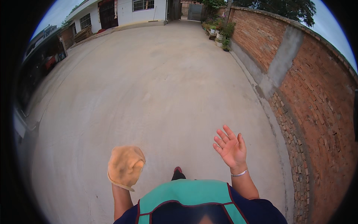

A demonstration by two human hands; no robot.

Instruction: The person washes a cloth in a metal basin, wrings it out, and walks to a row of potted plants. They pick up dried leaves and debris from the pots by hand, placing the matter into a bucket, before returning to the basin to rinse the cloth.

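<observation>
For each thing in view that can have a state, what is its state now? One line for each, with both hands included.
Left hand: raised, inside a tan glove, closed loosely, holding nothing that shows.
Glove: worn on the left hand, cuff hanging loose.
Right hand: bare, open, fingers spread, empty.
Bracelet: on the right wrist.
Gate: far end of the yard, appears shut.
Shoe: on the concrete, toe forward.

We look down on a concrete yard (pixel 149 86), with our left hand (pixel 125 166) inside a tan glove (pixel 125 160), curled closed and touching nothing else, and our right hand (pixel 231 148) bare, held up with fingers (pixel 223 136) spread and empty, a silver bracelet (pixel 239 173) on its wrist. A brick wall (pixel 317 93) runs along the right, potted plants (pixel 220 31) stand at its far end, and a white building (pixel 123 11) closes the yard ahead. Below, our teal apron (pixel 186 196) shows, with a red shoe tip (pixel 178 170) just past it.
</observation>
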